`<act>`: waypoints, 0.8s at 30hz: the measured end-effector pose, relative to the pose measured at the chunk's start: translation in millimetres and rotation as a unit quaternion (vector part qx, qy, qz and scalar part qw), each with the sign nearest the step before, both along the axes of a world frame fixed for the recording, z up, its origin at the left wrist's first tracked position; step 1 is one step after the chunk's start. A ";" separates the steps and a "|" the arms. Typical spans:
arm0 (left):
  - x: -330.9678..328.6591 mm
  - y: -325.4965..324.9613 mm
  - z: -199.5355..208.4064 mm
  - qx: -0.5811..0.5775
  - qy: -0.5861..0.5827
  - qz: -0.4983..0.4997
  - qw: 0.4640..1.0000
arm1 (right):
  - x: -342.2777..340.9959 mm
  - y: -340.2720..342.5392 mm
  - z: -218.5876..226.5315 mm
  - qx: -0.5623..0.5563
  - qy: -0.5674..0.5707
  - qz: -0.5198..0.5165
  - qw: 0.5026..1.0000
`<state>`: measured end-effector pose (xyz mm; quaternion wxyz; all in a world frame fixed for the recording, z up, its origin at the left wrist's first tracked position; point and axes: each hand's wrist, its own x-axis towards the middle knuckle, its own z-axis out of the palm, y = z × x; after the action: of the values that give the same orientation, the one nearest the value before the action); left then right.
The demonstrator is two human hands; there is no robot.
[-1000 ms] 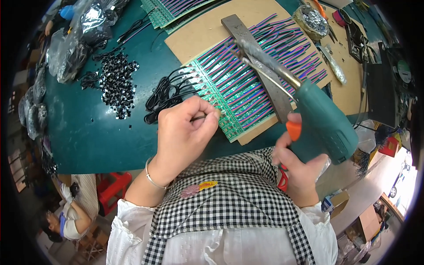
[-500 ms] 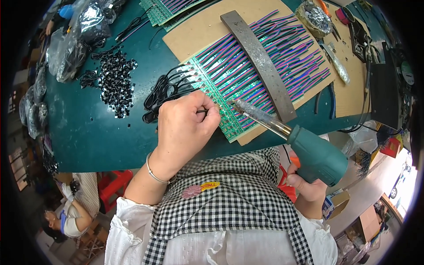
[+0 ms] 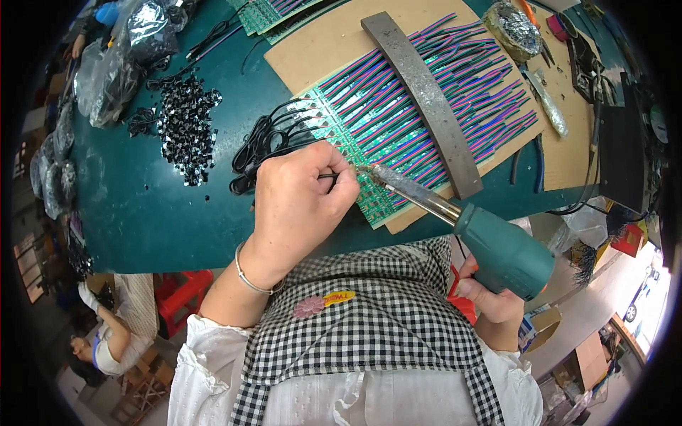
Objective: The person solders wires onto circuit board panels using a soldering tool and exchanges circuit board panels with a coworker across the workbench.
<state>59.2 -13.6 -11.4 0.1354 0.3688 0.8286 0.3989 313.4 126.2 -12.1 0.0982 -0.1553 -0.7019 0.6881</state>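
Note:
A green circuit board panel (image 3: 323,122) with rows of pink, blue and black wires (image 3: 369,99) lies tilted on a cardboard sheet (image 3: 312,53). My left hand (image 3: 302,192) is closed in a pinch at the panel's near-left edge, on a thin black cable (image 3: 327,175). Gripped in my right hand (image 3: 490,298) is a green soldering gun (image 3: 504,248), its handle partly hidden by the body. Its metal tip points left at the panel, close beside my left fingertips. Other black cables (image 3: 259,149) run in loops from the panel's left edge.
A dark metal bar (image 3: 426,106) lies across the wires. Left stands a heap of small black parts (image 3: 186,131), with plastic bags (image 3: 106,82) behind. A foil-wrapped roll (image 3: 513,32) sits at the far right. At lower left, a co-worker (image 3: 117,334) wears a white glove.
The soldering gun has shifted slightly left, bringing its tip closer to my left fingertips. My left hand keeps its pinch. The panel and bar sit slightly farther right in the picture.

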 end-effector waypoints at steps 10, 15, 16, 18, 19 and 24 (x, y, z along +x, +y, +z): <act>0.3 -1.1 0.4 -0.006 0.003 -0.001 1.000 | 1.4 -2.0 3.5 -0.054 0.050 -0.109 0.991; 1.2 -0.7 2.5 -0.014 0.007 0.000 1.000 | 11.1 -0.8 1.5 0.000 0.039 -0.087 0.995; 1.2 -1.0 2.7 -0.014 0.007 0.000 1.000 | 11.4 -1.0 2.0 -0.007 0.039 -0.087 0.995; 1.4 -1.0 2.8 -0.015 0.006 -0.001 1.000 | 12.6 -1.1 2.3 -0.015 0.039 -0.088 0.995; 0.4 -1.6 4.9 -0.015 0.007 -0.001 1.000 | 13.3 -1.3 2.4 -0.014 0.041 -0.091 0.995; -5.6 -3.5 13.6 -0.071 0.002 -0.064 0.995 | 12.0 -1.8 4.5 -0.008 0.041 -0.100 0.994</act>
<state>53.6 -17.0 2.2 0.1849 0.4111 0.8300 0.3286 325.4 124.4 -7.6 0.1940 -0.1977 -0.6724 0.6865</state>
